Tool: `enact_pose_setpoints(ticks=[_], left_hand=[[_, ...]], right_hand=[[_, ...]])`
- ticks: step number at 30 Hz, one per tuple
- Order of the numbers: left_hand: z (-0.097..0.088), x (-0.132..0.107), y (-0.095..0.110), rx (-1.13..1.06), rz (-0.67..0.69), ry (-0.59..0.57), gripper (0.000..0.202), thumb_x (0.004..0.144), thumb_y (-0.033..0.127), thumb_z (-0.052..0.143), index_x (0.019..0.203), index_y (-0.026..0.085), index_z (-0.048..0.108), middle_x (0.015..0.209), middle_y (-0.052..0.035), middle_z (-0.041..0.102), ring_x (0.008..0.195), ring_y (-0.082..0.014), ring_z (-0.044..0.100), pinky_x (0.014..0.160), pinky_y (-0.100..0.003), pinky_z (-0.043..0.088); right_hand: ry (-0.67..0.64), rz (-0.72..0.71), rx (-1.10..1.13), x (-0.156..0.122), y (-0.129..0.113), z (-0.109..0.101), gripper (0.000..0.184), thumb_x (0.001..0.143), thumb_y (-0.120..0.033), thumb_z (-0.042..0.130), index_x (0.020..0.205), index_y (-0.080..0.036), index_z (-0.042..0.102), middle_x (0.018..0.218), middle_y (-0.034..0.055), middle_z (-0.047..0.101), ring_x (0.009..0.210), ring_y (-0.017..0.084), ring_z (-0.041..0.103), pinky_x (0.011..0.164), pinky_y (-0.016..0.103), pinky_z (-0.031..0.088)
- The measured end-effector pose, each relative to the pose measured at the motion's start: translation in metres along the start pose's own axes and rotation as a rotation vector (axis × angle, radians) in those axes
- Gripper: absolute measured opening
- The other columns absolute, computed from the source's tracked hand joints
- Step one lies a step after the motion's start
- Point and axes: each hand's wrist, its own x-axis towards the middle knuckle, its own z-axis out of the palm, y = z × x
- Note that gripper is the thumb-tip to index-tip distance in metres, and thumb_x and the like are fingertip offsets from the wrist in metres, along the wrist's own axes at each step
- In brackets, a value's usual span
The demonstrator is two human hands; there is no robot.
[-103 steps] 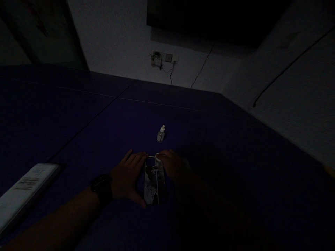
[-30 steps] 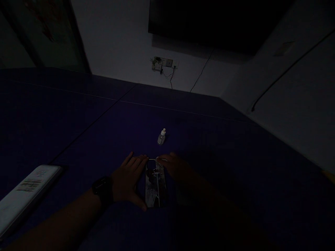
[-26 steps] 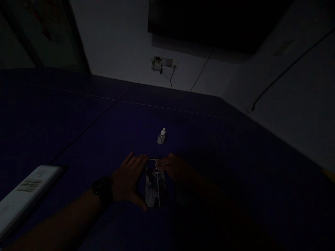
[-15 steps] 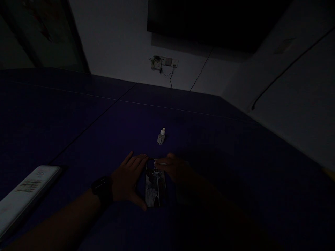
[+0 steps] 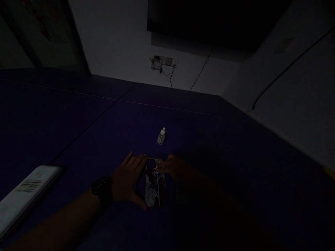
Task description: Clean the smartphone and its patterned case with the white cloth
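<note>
The bench (image 5: 125, 129) has a dark blue-purple top, crossed by a dark seam and a thin pale line running near its far edge. A printed phone case (image 5: 154, 190) lies flat, camera cutout towards that edge. Beyond it stands a clear dropper bottle (image 5: 161, 138), upright, white-capped. Leftward, well apart, lies a long white box (image 5: 26, 197).

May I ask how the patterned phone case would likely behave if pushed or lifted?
The phone case is probably light: its camera cutout seems to show the dark surface beneath, suggesting no phone inside. Its straight-edged outline suggests fair stiffness. Lying flat and low, it would likely slide rather than tip.
</note>
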Motion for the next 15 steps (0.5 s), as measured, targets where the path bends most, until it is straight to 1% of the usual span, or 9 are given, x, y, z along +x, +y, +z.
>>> enact_pose_setpoints(ticks=[2, 5, 6, 7, 11, 13, 15], left_hand=[[0.0003, 0.0001, -0.0004, 0.000, -0.004, 0.002, 0.135, 0.055, 0.096, 0.052, 0.156, 0.013, 0.022, 0.153, -0.0248, 0.041, 0.140, -0.0445, 0.040, 0.120, -0.064, 0.011], [0.0011, 0.0001, -0.0008, 0.003, -0.008, 0.002, 0.136, 0.054, 0.097, 0.051, 0.156, 0.013, 0.022, 0.154, -0.0249, 0.041, 0.139, -0.0448, 0.040, 0.120, -0.065, 0.011], [0.0012, 0.0001, -0.0007, 0.005, -0.011, -0.002, 0.136, 0.054, 0.097, 0.051, 0.156, 0.013, 0.021, 0.154, -0.0252, 0.041, 0.139, -0.0448, 0.041, 0.119, -0.065, 0.011], [0.0011, 0.0002, -0.0004, 0.007, -0.011, -0.007, 0.136, 0.054, 0.097, 0.051, 0.156, 0.012, 0.021, 0.154, -0.0255, 0.041, 0.139, -0.0447, 0.041, 0.119, -0.065, 0.011], [-0.0011, 0.0014, 0.0015, 0.012, -0.017, -0.016, 0.136, 0.054, 0.097, 0.052, 0.156, 0.012, 0.022, 0.153, -0.0256, 0.042, 0.138, -0.0443, 0.042, 0.120, -0.063, 0.011], [-0.0021, 0.0020, 0.0021, 0.011, -0.021, -0.025, 0.137, 0.053, 0.097, 0.052, 0.156, 0.012, 0.024, 0.152, -0.0257, 0.042, 0.139, -0.0445, 0.042, 0.120, -0.063, 0.011], [-0.0026, 0.0023, 0.0024, 0.013, -0.027, -0.033, 0.138, 0.052, 0.097, 0.053, 0.155, 0.010, 0.025, 0.153, -0.0266, 0.042, 0.139, -0.0449, 0.041, 0.120, -0.064, 0.010]], right_hand=[[0.011, 0.034, -0.009, 0.0005, 0.0026, 0.0005, 0.040, 0.096, -0.006, 0.046, 0.123, -0.023, 0.069, 0.130, 0.0038, 0.069, 0.087, 0.018, 0.062, 0.080, 0.034, 0.046], [0.058, 0.168, -0.050, 0.0022, 0.0025, 0.0014, 0.046, 0.096, -0.005, 0.044, 0.134, -0.022, 0.063, 0.137, 0.0054, 0.065, 0.085, 0.019, 0.060, 0.076, 0.034, 0.046], [0.055, 0.181, -0.056, 0.0025, 0.0017, 0.0012, 0.047, 0.095, -0.004, 0.044, 0.135, -0.022, 0.061, 0.138, 0.0053, 0.064, 0.084, 0.019, 0.060, 0.075, 0.034, 0.046], [0.040, 0.168, -0.059, 0.0026, 0.0008, 0.0006, 0.047, 0.095, -0.004, 0.044, 0.135, -0.021, 0.062, 0.138, 0.0048, 0.064, 0.083, 0.020, 0.059, 0.074, 0.034, 0.046], [-0.041, 0.038, -0.068, 0.0011, -0.0017, -0.0026, 0.045, 0.094, -0.004, 0.044, 0.128, -0.024, 0.067, 0.134, 0.0020, 0.067, 0.080, 0.019, 0.059, 0.073, 0.035, 0.043], [-0.029, 0.066, -0.098, 0.0014, -0.0028, -0.0027, 0.046, 0.095, -0.005, 0.043, 0.131, -0.025, 0.065, 0.136, 0.0022, 0.066, 0.081, 0.019, 0.059, 0.073, 0.035, 0.043], [0.004, 0.157, -0.143, 0.0025, -0.0042, -0.0018, 0.049, 0.096, -0.006, 0.042, 0.137, -0.025, 0.060, 0.139, 0.0025, 0.063, 0.081, 0.020, 0.057, 0.071, 0.035, 0.043]])
